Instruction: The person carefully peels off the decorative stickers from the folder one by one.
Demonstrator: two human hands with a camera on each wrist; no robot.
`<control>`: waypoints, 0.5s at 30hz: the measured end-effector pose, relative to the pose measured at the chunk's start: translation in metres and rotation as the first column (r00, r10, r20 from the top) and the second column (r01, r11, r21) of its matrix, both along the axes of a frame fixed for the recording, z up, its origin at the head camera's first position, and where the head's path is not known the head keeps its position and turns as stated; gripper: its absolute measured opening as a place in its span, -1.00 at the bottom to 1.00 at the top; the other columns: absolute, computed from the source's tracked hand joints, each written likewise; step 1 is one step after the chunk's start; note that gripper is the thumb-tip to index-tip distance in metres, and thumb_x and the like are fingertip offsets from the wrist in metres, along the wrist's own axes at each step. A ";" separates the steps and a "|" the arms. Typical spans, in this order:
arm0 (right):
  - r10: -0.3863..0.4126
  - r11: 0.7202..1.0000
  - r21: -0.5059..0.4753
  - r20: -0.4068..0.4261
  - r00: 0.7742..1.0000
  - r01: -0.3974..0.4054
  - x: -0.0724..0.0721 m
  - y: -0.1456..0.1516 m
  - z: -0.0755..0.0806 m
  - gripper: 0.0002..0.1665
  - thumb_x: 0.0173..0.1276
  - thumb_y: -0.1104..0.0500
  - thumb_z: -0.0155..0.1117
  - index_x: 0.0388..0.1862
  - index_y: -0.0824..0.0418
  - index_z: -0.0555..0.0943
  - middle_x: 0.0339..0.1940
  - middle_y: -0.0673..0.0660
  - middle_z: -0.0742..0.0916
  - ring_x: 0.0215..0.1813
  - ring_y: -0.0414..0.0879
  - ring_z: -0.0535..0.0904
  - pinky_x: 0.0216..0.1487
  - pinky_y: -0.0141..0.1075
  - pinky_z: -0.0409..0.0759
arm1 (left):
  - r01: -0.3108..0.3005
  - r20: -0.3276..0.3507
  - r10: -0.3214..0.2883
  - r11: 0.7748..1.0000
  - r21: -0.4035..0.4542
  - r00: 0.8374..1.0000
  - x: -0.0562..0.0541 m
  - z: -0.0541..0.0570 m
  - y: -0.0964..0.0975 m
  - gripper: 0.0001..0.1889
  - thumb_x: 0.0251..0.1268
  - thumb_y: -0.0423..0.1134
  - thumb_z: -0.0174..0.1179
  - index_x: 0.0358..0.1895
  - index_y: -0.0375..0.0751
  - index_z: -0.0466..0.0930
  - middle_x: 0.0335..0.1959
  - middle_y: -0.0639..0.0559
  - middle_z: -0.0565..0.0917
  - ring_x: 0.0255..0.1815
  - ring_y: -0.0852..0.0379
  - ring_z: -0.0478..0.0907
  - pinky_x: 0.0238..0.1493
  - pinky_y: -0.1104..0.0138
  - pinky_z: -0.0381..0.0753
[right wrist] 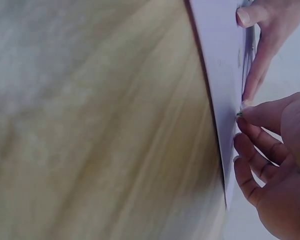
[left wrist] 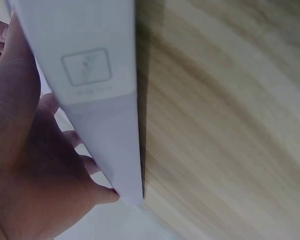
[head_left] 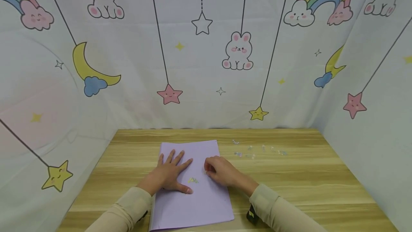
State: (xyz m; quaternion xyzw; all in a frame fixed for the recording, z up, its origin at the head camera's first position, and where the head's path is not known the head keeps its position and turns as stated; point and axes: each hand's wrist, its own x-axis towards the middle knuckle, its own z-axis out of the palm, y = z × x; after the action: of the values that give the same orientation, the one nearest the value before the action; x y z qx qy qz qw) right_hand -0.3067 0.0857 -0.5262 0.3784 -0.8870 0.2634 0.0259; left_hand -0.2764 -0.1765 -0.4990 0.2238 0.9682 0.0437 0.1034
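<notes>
A lavender folder (head_left: 206, 207) lies on the wooden table, its pale spine (left wrist: 105, 120) showing in the left wrist view. My left hand (head_left: 170, 174) rests on the folder's left half with fingers spread. Between the hands, a small cluster of yellow-green pieces (head_left: 193, 180) sits on the cover; whether they are stickers or loose bits is too small to tell. Over the right part of the cover, my right hand (head_left: 222, 171) has its fingers curled. In the right wrist view its thumb and index finger pinch a tiny green piece (right wrist: 239, 114) close to the folder's surface.
Several tiny pale, blue and pink pieces (head_left: 251, 153) are scattered on the table (head_left: 305, 189) right of the folder. A fabric backdrop (head_left: 206, 67) printed with rabbits and stars stands behind and on both sides. A black object (head_left: 252, 214) shows by the right sleeve.
</notes>
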 end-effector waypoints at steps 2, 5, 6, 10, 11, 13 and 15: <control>-0.005 1.000 -0.004 0.015 1.000 0.005 0.000 0.000 0.001 -0.86 0.39 0.36 0.42 -0.21 0.14 0.66 -0.37 -0.09 0.66 -0.27 -0.24 0.54 -0.18 -0.33 0.58 | 0.001 0.003 -0.001 1.000 0.000 1.000 0.000 0.000 0.000 0.22 -0.03 0.63 0.36 0.70 0.14 0.20 0.73 -0.25 0.05 0.70 -0.48 -0.15 0.51 -0.49 -0.16; -0.007 1.000 -0.011 0.027 1.000 0.007 0.000 0.000 0.002 -0.86 0.40 0.38 0.40 -0.13 0.20 0.70 -0.34 -0.06 0.70 -0.25 -0.22 0.59 -0.13 -0.31 0.62 | -0.001 0.004 0.002 1.000 -0.004 1.000 0.000 0.001 0.000 0.22 -0.03 0.63 0.36 0.70 0.14 0.20 0.74 -0.24 0.05 0.71 -0.47 -0.15 0.51 -0.48 -0.16; -0.009 1.000 -0.012 0.032 0.999 0.010 0.000 0.001 0.003 -0.86 0.41 0.38 0.39 -0.13 0.20 0.71 -0.33 -0.05 0.71 -0.25 -0.22 0.60 -0.12 -0.30 0.63 | -0.001 0.004 0.002 1.000 -0.004 1.000 0.000 0.001 0.000 0.21 -0.03 0.63 0.36 0.70 0.14 0.20 0.74 -0.24 0.05 0.71 -0.47 -0.15 0.51 -0.49 -0.16; -0.026 0.999 -0.018 0.061 0.998 0.027 0.000 0.002 0.005 -0.90 0.44 0.36 0.38 -0.15 0.19 0.72 -0.32 -0.04 0.74 -0.24 -0.24 0.61 -0.11 -0.31 0.64 | 0.001 0.005 -0.001 1.000 -0.020 1.000 0.000 0.001 0.000 0.22 -0.02 0.64 0.34 0.71 0.13 0.19 0.74 -0.23 0.04 0.71 -0.47 -0.15 0.50 -0.49 -0.15; -0.030 0.999 -0.020 0.069 0.997 0.032 0.000 0.002 0.006 -0.91 0.45 0.35 0.38 -0.16 0.18 0.72 -0.31 -0.04 0.74 -0.24 -0.24 0.60 -0.12 -0.31 0.64 | 0.001 0.005 -0.001 1.000 -0.023 1.000 0.000 0.001 0.001 0.22 -0.01 0.64 0.33 0.71 0.13 0.19 0.74 -0.23 0.04 0.71 -0.47 -0.15 0.50 -0.49 -0.15; -0.032 0.999 -0.026 0.074 0.997 0.034 0.000 0.003 0.007 -0.91 0.45 0.35 0.38 -0.18 0.18 0.72 -0.31 -0.03 0.74 -0.24 -0.25 0.60 -0.12 -0.31 0.64 | 0.002 0.007 -0.002 1.000 -0.026 1.000 0.000 0.000 0.001 0.22 -0.01 0.64 0.33 0.71 0.13 0.18 0.74 -0.23 0.03 0.71 -0.47 -0.15 0.50 -0.49 -0.15; -0.033 0.999 -0.033 0.072 0.997 0.035 0.000 0.004 0.008 -0.90 0.44 0.36 0.39 -0.20 0.17 0.71 -0.32 -0.04 0.74 -0.24 -0.25 0.60 -0.12 -0.31 0.64 | 0.003 0.006 -0.002 1.000 -0.023 1.000 0.000 0.000 0.001 0.22 -0.01 0.64 0.33 0.71 0.13 0.18 0.74 -0.23 0.03 0.71 -0.47 -0.15 0.50 -0.50 -0.14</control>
State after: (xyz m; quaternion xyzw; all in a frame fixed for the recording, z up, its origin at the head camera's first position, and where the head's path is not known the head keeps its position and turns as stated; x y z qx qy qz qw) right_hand -0.3068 0.0892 -0.5177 0.3531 -0.8890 0.2915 0.0052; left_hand -0.2767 -0.1759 -0.4990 0.2236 0.9680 0.0329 0.1090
